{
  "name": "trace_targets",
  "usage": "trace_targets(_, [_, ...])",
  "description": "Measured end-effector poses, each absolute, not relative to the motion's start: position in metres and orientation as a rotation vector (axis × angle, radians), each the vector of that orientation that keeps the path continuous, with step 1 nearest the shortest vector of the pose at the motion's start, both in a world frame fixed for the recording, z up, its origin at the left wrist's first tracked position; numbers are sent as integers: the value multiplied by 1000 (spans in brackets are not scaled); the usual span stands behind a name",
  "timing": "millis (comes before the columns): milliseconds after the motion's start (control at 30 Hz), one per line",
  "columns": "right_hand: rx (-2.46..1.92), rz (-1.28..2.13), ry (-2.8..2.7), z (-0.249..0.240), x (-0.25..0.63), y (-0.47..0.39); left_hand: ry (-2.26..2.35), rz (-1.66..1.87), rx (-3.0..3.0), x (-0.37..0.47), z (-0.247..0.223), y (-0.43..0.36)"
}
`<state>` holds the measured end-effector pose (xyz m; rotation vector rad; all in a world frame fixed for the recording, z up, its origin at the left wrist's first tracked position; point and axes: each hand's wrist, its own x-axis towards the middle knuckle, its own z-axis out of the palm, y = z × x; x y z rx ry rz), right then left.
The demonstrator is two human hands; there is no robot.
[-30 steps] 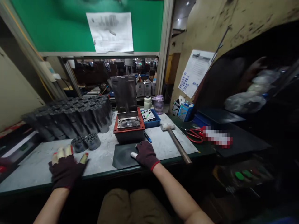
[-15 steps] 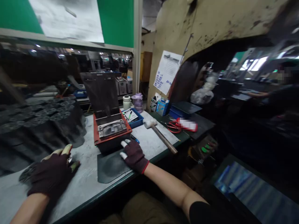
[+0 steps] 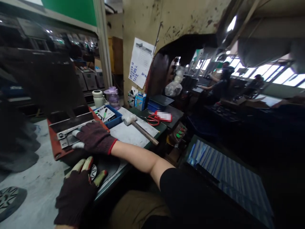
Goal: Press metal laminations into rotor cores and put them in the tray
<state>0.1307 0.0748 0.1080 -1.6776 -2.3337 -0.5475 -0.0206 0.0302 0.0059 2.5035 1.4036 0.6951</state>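
So on my feed, far left, there's a blurry dark mass point(image 3: 16, 143) on the bench point(image 3: 45, 187); below it a loose spoked disc point(image 3: 10, 198) sits face up; next comes the orange-rimmed box point(image 3: 53, 141) with a metal fixture point(image 3: 69, 139) on top; just in front is the left hand point(image 3: 76, 192), gloved, fingers and thumb closed around a round spoked part point(image 3: 93, 172), which peeks out between them, near the box and beside the dark mat point(image 3: 113, 163); above it the right hand point(image 3: 95, 137) lies over the fixture, fingers bent; can't tell if it's pinching anything; further right, blue tray point(image 3: 117, 117), then mallet point(image 3: 143, 130), then red scissors point(image 3: 156, 117), all well clear of the spoked part
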Motion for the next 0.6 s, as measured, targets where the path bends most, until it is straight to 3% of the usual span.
trace_targets(200, [-1456, -312, -2442, 106, 136, 64, 1604, 798, 2352, -22, -9, 11])
trace_targets(467, [-1290, 308, -1728, 24, 170, 20, 1414, 1075, 2362, -19, -13, 5])
trace_targets(600, [-1325, 272, -2066, 20, 174, 14, 1377, 1076, 2362, -23, -16, 11])
